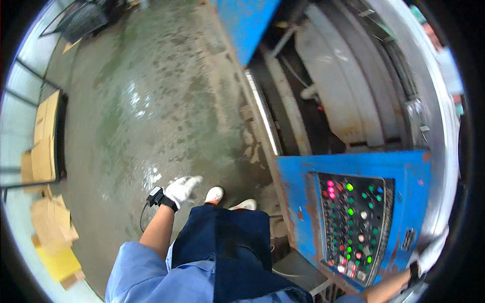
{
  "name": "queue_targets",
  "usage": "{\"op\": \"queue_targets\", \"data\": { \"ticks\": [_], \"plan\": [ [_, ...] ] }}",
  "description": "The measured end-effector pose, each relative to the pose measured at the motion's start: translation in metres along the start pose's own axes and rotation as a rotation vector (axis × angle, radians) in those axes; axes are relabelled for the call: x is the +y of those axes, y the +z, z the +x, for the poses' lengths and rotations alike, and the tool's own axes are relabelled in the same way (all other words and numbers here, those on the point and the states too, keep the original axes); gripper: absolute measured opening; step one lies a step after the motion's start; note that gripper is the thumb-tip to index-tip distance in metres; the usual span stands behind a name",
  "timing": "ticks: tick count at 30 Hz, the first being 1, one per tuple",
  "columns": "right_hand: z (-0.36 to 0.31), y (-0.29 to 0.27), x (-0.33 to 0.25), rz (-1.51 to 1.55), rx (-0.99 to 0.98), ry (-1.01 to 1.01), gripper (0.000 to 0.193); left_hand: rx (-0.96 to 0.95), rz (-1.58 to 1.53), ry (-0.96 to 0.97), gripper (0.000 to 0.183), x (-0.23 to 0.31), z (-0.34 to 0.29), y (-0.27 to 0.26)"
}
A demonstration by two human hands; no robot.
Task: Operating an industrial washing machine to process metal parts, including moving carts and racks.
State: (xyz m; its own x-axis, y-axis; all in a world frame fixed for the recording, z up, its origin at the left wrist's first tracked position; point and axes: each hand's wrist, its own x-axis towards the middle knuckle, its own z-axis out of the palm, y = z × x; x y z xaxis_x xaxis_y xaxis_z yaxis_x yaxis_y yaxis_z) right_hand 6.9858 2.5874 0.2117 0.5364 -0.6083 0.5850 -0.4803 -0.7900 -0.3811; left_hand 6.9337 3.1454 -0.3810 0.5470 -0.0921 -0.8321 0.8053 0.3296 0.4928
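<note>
The right hand (pixel 430 255), in a white cloth glove with a dark band at the wrist, rests against the right-hand edge of the blue control panel (pixel 353 222) at the lower right of the view; the fisheye rim cuts it off, so I cannot tell whether its fingers are curled or spread. The panel is a painted metal slab, chipped and rust-spotted, and carries a dark plate studded with small round buttons (pixel 353 227), some lit green, some red or pink. The left hand (pixel 182 189), also in a white knitted glove, hangs free over the floor with fingers loosely open and holding nothing; a small black device (pixel 154 196) is strapped at its wrist, a thin cable trailing from it. Below lie a dark blue apron (pixel 227 247), light blue sleeves and two white shoes (pixel 214 194). The concrete floor (pixel 151 101) is grey-green, blotchy and wet-shiny. Beyond the panel, the machine (pixel 333 91) shows pale curved housings and a bright metal rail, its interior dark and hard to make out. Flattened cardboard (pixel 45 136) is stacked at the left edge.
</note>
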Motion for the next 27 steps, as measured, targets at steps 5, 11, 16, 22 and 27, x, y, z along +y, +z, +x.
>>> {"op": "queue_targets", "data": {
  "ticks": [5, 11, 16, 22, 27],
  "plan": [
    [-0.022, 0.015, -0.013, -0.177, 0.100, -0.278, 0.061, -0.014, 0.945, 0.415, 0.062, 0.059, -0.021, 0.065],
    [-0.023, 0.005, 0.024, -0.450, 0.225, -0.554, 0.039, -0.434, 0.988, 0.561, 0.045, 0.105, -0.034, 0.155],
    [-0.122, 0.016, 0.012, 0.549, 0.108, -0.149, 0.048, -0.591, 0.839, 0.377, 0.035, 0.126, -0.053, 0.219],
    [-0.246, 0.058, 0.083, 0.559, -0.673, 0.002, 0.030, -0.739, 0.726, 0.356, 0.033, 0.150, -0.077, 0.263],
    [-0.308, 0.127, 0.136, 1.087, -0.684, 0.840, 0.040, -0.856, 0.617, 0.487, 0.037, 0.152, -0.083, 0.316]
  ]
}}
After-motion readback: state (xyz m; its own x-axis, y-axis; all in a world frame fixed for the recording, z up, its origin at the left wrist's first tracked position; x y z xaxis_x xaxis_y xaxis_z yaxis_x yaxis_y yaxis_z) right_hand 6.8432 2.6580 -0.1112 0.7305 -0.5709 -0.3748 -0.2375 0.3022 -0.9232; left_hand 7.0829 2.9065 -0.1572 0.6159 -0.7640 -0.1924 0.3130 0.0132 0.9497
